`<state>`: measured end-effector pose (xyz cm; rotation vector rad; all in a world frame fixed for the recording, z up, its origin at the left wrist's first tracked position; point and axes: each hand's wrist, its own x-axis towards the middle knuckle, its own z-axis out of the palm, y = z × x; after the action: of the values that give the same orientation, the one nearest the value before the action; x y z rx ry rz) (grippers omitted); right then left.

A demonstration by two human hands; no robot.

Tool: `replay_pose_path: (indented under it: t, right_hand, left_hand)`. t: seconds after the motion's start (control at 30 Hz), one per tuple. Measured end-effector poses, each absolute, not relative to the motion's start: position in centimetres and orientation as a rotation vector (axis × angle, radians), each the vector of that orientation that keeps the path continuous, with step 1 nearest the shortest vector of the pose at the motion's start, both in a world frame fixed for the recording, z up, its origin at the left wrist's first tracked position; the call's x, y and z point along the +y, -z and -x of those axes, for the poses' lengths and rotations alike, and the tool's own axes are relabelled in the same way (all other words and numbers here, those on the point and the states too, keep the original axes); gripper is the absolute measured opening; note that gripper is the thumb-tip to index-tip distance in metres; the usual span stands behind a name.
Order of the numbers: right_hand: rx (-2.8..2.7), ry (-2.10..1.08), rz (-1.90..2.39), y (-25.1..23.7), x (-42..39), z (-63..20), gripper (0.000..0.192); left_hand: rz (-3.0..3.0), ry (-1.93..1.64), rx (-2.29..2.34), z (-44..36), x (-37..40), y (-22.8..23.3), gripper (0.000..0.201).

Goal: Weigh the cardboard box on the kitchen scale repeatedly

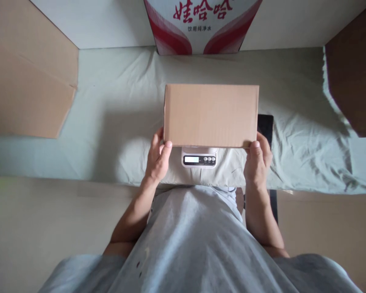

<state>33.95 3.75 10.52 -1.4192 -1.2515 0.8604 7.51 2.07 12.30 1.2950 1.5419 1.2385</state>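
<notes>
Between my two hands is a plain brown cardboard box (pixel 212 116), long side facing me. My left hand (pixel 159 156) grips its near left corner, thumb on the front edge and fingers along the side. At the near right corner my right hand (pixel 258 158) holds it the same way. Under the box's front edge shows a white digital kitchen scale (pixel 199 158) with a lit display and several round buttons. The box hides most of the scale's platform, so I cannot tell whether the two touch.
A pale green cloth (pixel 116 101) covers the table. A red and white printed carton (pixel 201 36) stands at the back. Large cardboard pieces rise at the left (pixel 30 81) and right (pixel 354 73). Something flat and black (pixel 266 126) lies partly behind the box's right side.
</notes>
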Motion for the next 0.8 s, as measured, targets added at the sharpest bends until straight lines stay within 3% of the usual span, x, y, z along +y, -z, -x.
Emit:
replay_pose_path:
  t: [0.37, 0.6, 0.8]
  right_hand:
    - [-1.200, -0.776, 1.309, -8.8, 13.7, -33.8, 0.045]
    - [-1.212, -0.845, 1.339, -6.6, 16.2, -33.0, 0.049]
    - [-1.194, -0.902, 1.403, -5.8, 16.9, -32.7, 0.054]
  left_hand:
    - [-1.360, -1.300, 1.476, -6.8, 11.7, -11.0, 0.062]
    - [-1.234, -1.285, 1.529, -6.6, 14.7, -7.8, 0.047]
    - [-1.210, -1.243, 1.541, -6.4, 15.3, -6.0, 0.047]
